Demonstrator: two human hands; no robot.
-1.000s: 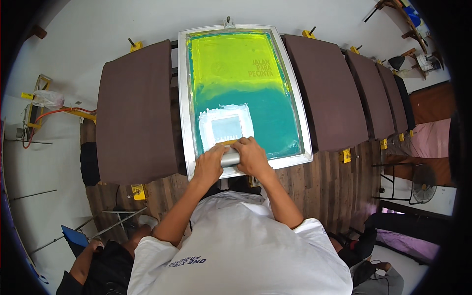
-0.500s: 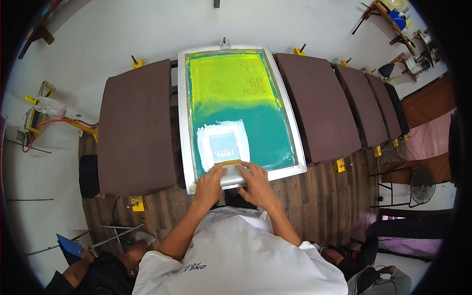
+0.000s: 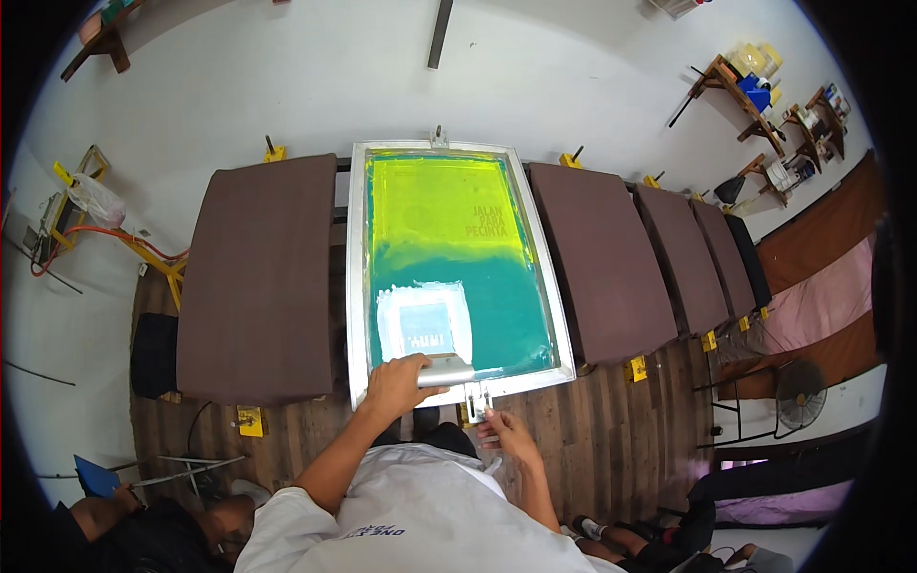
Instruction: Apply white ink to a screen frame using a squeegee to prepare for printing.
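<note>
A screen-printing frame (image 3: 564, 329) with a pale metal rim lies over the middle of a row of brown padded boards. Its mesh (image 3: 497, 296) is yellow-green at the far end and teal nearer me, with a white ink-smeared patch (image 3: 460, 304) at the near left. My left hand (image 3: 396, 385) is closed around the left end of a metal squeegee (image 3: 449, 371) on the frame's near end. My right hand (image 3: 511, 435) is off the squeegee, fingers bent and apart. Its fingertips are at the metal bracket (image 3: 478, 401) on the near rim; any grip there is unclear.
Brown padded boards stand left (image 3: 258, 286) and right (image 3: 611, 267) of the frame, with yellow clamps (image 3: 250, 420) at their ends. A person (image 3: 205, 525) sits low at left; another person's legs (image 3: 611, 549) show at lower right. A fan (image 3: 802, 393) stands at right.
My right hand has let go of the squeegee and moved down to the near bracket. My left hand has shifted around the squeegee's left end. The view has tilted upward.
</note>
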